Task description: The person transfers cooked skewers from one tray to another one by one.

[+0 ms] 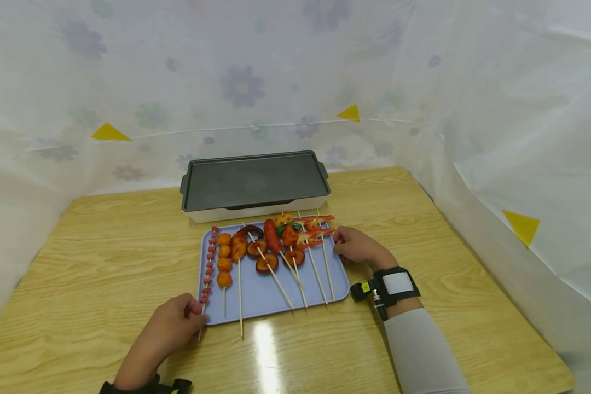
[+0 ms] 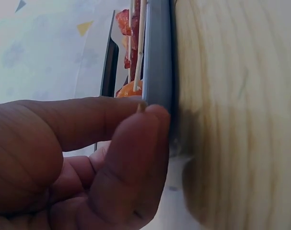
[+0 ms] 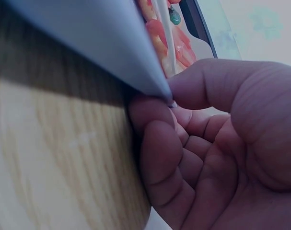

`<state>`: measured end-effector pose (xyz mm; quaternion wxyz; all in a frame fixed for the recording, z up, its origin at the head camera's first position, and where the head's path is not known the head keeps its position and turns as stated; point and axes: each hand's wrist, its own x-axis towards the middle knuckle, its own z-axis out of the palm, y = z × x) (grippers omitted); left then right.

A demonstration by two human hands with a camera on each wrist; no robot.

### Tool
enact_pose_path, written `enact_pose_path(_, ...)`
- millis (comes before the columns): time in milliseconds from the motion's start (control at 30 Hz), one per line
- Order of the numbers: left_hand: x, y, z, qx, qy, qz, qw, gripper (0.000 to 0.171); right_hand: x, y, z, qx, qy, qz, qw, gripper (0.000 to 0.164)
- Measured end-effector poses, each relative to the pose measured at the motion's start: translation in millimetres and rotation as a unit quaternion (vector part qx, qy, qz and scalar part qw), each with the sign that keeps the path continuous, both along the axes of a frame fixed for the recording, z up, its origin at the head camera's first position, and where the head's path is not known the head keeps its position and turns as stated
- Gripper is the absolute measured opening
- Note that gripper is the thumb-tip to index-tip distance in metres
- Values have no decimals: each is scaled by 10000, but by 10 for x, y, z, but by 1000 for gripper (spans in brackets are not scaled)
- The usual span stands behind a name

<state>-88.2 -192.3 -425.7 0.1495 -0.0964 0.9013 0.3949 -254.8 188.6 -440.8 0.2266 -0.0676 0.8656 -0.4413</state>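
Note:
A pale lilac tray (image 1: 256,298) holds several food skewers, their stick ends pointing toward me. My left hand (image 1: 174,325) pinches the tray's front left corner. Between its thumb and fingers shows a small stick tip (image 2: 141,107), by the skewer of small red meat pieces (image 1: 208,272). On the opposite side, my right hand (image 1: 357,245) grips the tray's right edge, thumb (image 3: 203,86) above the rim and curled fingers (image 3: 157,139) below. Orange balls (image 1: 224,264), mushroom slices (image 1: 266,263), a sausage (image 1: 272,236) and shrimp (image 1: 315,236) are among the skewered pieces.
Behind the tray stands a dark flat griddle (image 1: 256,180) with a white base, near the back of the wooden table (image 1: 473,306). White flowered sheeting (image 1: 285,82) with yellow triangles hangs behind and at both sides.

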Motion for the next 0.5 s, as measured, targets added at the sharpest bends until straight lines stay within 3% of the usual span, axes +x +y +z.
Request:
enact_pose_path(167,-2,-14,19,-121,84,-174,9997,18,-11,5,-15,21,43,-15,10000,16)
enact_pose_path(267,-57,-23,71,-438,364,-402,9976,22,-13,6,-11,151,93,-16,9998,16)
enact_pose_path(367,-164,-3,164,-665,843,-463,9931,23,5,11,54,683,327,134,9970,19)
enact_pose_path(500,-321,65,311,-714,1761,-480,9806,28,93,-12,252,1600,1183,239,9797,34)
